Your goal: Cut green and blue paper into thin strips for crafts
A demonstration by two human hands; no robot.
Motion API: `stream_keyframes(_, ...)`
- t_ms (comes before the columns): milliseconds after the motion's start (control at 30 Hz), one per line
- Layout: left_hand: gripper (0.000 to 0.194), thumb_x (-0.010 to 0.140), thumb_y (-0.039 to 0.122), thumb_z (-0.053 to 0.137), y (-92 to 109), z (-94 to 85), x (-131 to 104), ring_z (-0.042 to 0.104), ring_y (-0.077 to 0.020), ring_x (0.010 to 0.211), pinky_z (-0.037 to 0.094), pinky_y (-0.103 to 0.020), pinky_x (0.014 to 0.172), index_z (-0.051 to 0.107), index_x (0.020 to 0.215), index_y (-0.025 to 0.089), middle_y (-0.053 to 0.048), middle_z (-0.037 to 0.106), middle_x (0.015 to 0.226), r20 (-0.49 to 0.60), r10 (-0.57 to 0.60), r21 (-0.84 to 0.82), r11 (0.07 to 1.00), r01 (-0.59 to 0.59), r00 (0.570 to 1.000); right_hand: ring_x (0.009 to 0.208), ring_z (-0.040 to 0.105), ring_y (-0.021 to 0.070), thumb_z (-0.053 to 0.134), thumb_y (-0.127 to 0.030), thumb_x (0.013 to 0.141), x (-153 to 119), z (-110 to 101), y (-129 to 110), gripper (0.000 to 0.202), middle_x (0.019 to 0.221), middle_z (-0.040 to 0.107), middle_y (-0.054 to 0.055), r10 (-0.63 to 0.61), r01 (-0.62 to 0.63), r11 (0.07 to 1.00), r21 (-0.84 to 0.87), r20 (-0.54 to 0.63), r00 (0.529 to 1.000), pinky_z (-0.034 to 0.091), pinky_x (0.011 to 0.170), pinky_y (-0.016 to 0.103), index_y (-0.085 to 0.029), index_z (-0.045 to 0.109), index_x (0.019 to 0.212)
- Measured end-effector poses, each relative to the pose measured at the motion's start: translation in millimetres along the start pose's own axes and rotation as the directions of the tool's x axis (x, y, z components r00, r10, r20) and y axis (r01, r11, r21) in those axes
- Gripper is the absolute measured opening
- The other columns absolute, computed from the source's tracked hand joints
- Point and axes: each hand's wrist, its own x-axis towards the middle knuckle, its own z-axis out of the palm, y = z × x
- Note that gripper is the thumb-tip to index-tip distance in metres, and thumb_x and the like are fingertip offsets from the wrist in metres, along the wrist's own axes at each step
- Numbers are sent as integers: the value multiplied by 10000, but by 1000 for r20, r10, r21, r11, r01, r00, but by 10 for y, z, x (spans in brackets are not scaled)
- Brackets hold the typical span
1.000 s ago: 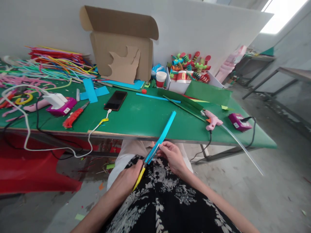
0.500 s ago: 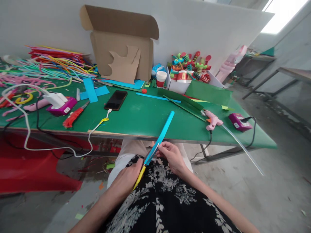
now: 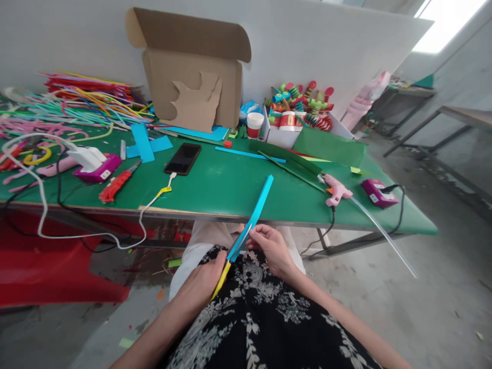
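My left hand (image 3: 205,277) is closed around the yellow handle of a pair of scissors (image 3: 221,280) in front of my lap. The blades run lengthwise along a narrow blue paper strip (image 3: 262,197), which lies partly between them. Pinched between thumb and fingers of my right hand (image 3: 272,248) is the strip's right edge, near the blade tips. The strip's far end reaches up over the front edge of the green table (image 3: 215,184). My left fingers are mostly hidden behind the hand.
On the table lie a phone (image 3: 183,158) with a white cable, a red-handled knife (image 3: 116,185), blue paper pieces (image 3: 143,142) and a pink glue gun (image 3: 336,190). Behind stand a cardboard box (image 3: 192,66), a paper cup (image 3: 254,125) and a box of colourful figures (image 3: 282,137).
The strip's far end has shifted slightly left and down. A tiny blue sliver now lies near the phone cable. Both hands have stayed in nearly the same place.
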Motion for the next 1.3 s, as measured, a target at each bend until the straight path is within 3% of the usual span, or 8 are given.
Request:
stream_keyframes(200, 232, 942, 231, 330, 52, -76, -28, 698, -253, 912, 478, -303, 731, 449, 1141, 219, -76, 689, 947, 28, -31, 1, 1000, 31, 999, 595, 597, 100, 882, -473, 561, 51, -35, -78, 392, 659, 676, -6, -19, 20, 998, 56, -21, 1000, 509, 627, 231, -185, 663, 710)
stream_keyframes(367, 232, 929, 231, 341, 63, -108, -67, 691, -252, 938, 477, -303, 748, 445, 1136, 220, -91, 681, 1027, 45, -10, -9, 1000, 10, 999, 576, 573, 100, 887, -494, 542, 93, -49, -98, 411, 628, 657, -9, -47, 47, 999, 5, -30, 998, 499, 620, 240, -183, 641, 649)
stream_keyframes(767, 243, 908, 277, 368, 38, -62, -19, 689, -259, 925, 482, -313, 727, 458, 1130, 237, -95, 671, 1104, -80, 26, -27, 999, -28, 996, 578, 571, 106, 847, -511, 609, -9, -7, -33, 379, 631, 661, 1, -40, 40, 999, -35, 17, 999, 482, 619, 243, -182, 671, 677)
stream_keyframes(1300, 190, 921, 267, 412, 108, -135, -34, 694, -240, 926, 482, -296, 743, 473, 1098, 229, -92, 688, 1074, -37, -9, -68, 998, 6, 999, 571, 574, 102, 875, -494, 563, 6, -12, -8, 389, 618, 662, -2, -21, 21, 1000, 16, -2, 1000, 482, 624, 240, -176, 679, 672)
